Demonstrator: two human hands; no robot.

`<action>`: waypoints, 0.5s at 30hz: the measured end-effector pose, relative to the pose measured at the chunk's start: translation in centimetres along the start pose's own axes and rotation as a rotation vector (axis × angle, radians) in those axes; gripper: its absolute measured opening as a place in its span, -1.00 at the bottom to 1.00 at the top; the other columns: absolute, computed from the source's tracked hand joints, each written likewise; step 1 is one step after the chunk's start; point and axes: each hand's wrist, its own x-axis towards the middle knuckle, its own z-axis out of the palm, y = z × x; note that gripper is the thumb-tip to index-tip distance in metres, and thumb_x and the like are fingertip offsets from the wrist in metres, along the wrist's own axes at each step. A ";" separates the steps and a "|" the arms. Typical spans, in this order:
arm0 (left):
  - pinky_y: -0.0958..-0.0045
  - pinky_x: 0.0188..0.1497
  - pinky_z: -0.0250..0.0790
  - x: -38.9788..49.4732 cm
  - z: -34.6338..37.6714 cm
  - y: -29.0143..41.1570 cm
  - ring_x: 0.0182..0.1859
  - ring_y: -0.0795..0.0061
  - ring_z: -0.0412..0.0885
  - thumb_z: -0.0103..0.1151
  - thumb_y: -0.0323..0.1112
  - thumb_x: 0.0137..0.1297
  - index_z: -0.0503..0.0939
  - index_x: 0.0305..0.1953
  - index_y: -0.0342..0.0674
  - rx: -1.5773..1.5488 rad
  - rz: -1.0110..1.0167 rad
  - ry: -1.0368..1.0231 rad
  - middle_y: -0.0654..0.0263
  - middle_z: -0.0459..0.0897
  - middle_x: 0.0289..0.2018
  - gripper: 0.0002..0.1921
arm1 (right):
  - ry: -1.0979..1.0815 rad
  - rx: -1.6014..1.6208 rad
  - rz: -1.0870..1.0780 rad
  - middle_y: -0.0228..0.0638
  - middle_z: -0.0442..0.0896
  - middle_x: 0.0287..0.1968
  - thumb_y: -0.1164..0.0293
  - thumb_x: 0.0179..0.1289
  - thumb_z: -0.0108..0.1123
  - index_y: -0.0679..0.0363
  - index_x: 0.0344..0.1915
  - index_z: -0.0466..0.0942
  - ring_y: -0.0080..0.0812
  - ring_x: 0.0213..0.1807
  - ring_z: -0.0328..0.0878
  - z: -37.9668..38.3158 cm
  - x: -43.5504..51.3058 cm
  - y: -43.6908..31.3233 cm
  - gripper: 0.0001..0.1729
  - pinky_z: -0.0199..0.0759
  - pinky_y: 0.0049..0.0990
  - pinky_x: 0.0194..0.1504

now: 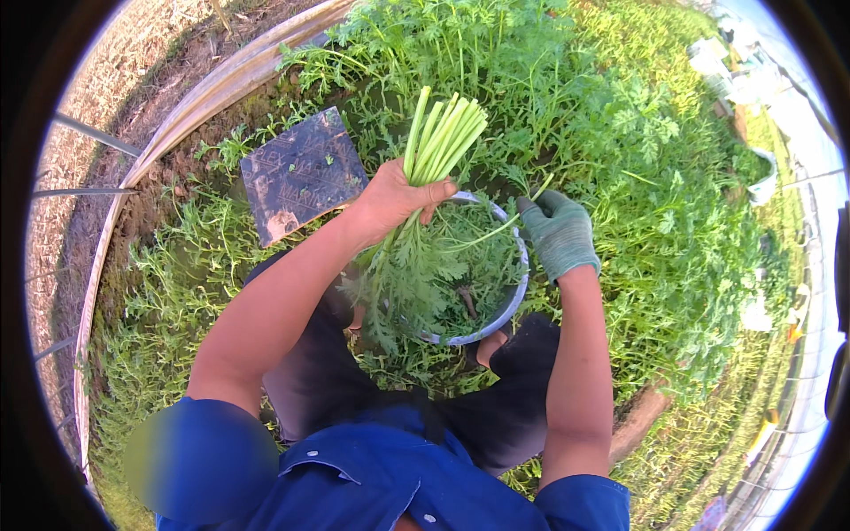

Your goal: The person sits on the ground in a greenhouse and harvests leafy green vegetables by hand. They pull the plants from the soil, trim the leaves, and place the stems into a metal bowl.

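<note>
My bare left hand (397,198) grips a bunch of leafy greens (446,141), which look like garland chrysanthemum. The pale cut stem ends fan out above the fist, and the feathery leaves hang below it. On my right hand (562,231) is a green knitted glove; its thumb and fingers pinch one thin stem (499,228), whose cut end points up and to the right. Beneath both hands a round tub (520,292) with a pale rim stands between my feet. Loose greens (475,292) lie in it, partly hidden by the hanging bunch.
A dark panel of film-faced plywood (302,174) bearing writing lies left of the tub. Dense growing greens (651,172) spread ahead and to the right. A pale curved border (192,109) and thin metal rods (96,135) run along the left; pale sheeting (807,126) edges the right.
</note>
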 end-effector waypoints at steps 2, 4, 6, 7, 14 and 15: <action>0.49 -0.44 0.40 -0.1 0.0 0.0 -0.51 0.59 0.51 0.35 -0.22 0.32 0.58 -0.19 -0.24 0.011 0.004 -0.053 0.39 0.56 -0.52 -0.76 | -0.043 -0.134 0.053 -0.22 0.72 -0.10 0.30 0.35 0.27 0.36 0.19 0.48 -0.49 -0.13 0.65 0.6 0.2 0.3 -0.49 0.54 -0.53 -0.10; 0.49 -0.42 0.44 -0.4 0.3 -0.2 -0.48 0.58 0.54 0.36 -0.21 0.31 0.58 -0.16 -0.24 0.008 0.013 -0.136 0.39 0.58 -0.48 -0.74 | -0.120 0.260 0.063 -0.20 0.70 0.00 0.28 0.29 0.36 0.36 0.28 0.42 -0.48 0.01 0.65 1.0 0.2 0.3 -0.35 0.53 -0.50 0.02; 0.49 -0.41 0.45 -0.7 0.7 -0.4 -0.47 0.59 0.55 0.36 -0.25 0.31 0.59 -0.16 -0.25 -0.017 0.021 -0.186 0.39 0.60 -0.46 -0.77 | -0.253 0.807 0.045 -0.20 0.68 0.04 0.33 0.20 0.46 0.40 0.31 0.37 -0.51 0.04 0.62 1.0 0.1 -0.1 -0.25 0.51 -0.49 0.07; 0.50 -0.42 0.45 -0.8 1.1 -0.5 -0.47 0.59 0.55 0.36 -0.29 0.31 0.60 -0.17 -0.26 -0.037 0.017 -0.194 0.39 0.61 -0.46 -0.79 | -0.309 0.911 -0.012 -0.21 0.69 0.03 0.36 0.20 0.45 0.41 0.29 0.38 -0.50 0.03 0.63 1.0 -0.1 -0.5 -0.27 0.52 -0.49 0.07; 0.51 -0.36 0.49 -2.2 2.8 -1.4 -0.42 0.62 0.59 0.37 -0.39 0.28 0.62 -0.19 -0.30 0.061 -0.037 -0.337 0.38 0.67 -0.41 -0.83 | -0.453 1.117 -0.247 -0.33 0.74 -0.06 0.43 0.17 0.44 0.33 0.17 0.52 -0.56 -0.11 0.65 1.2 -1.2 -3.1 -0.44 0.59 -0.48 -0.04; 0.51 -0.35 0.49 -2.2 2.9 -1.5 -0.42 0.62 0.59 0.37 -0.39 0.28 0.62 -0.19 -0.30 0.058 -0.040 -0.362 0.38 0.67 -0.40 -0.83 | -0.433 1.122 -0.196 -0.33 0.75 -0.08 0.42 0.18 0.44 0.32 0.14 0.55 -0.57 -0.13 0.65 1.1 -1.5 -3.0 -0.48 0.59 -0.49 -0.05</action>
